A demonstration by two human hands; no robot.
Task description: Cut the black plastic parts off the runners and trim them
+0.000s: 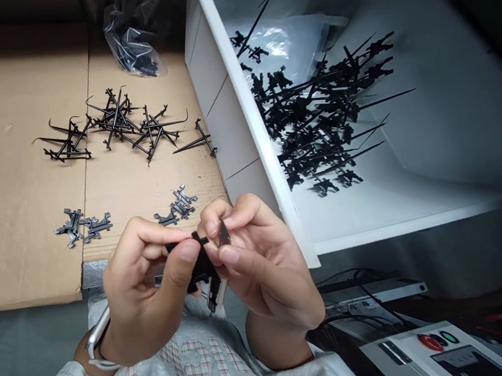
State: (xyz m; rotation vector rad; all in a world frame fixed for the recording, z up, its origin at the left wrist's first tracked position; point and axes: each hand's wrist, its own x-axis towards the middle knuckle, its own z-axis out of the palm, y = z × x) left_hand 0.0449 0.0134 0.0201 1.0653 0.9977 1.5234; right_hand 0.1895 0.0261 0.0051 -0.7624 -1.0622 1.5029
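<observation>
My left hand (pixel 146 290) is closed, pinching a small black plastic part (pixel 199 264) between thumb and fingers. My right hand (pixel 261 261) is closed too, holding a small metal blade (pixel 224 234) against the same part. Both hands meet close to my chest, just below the front edge of the cardboard sheet (pixel 12 184). On the cardboard lie small trimmed black pieces (pixel 83 225) and more of them (pixel 177 206) near my hands. Farther back sits a heap of thin black sprue stems (pixel 123 125).
A white bin (pixel 271 166) at the right holds several black parts on sprues (pixel 315 110). A clear bag with black pieces (pixel 132 43) lies at the back. A control box with red and green buttons (pixel 434 341) and cables sits at the lower right.
</observation>
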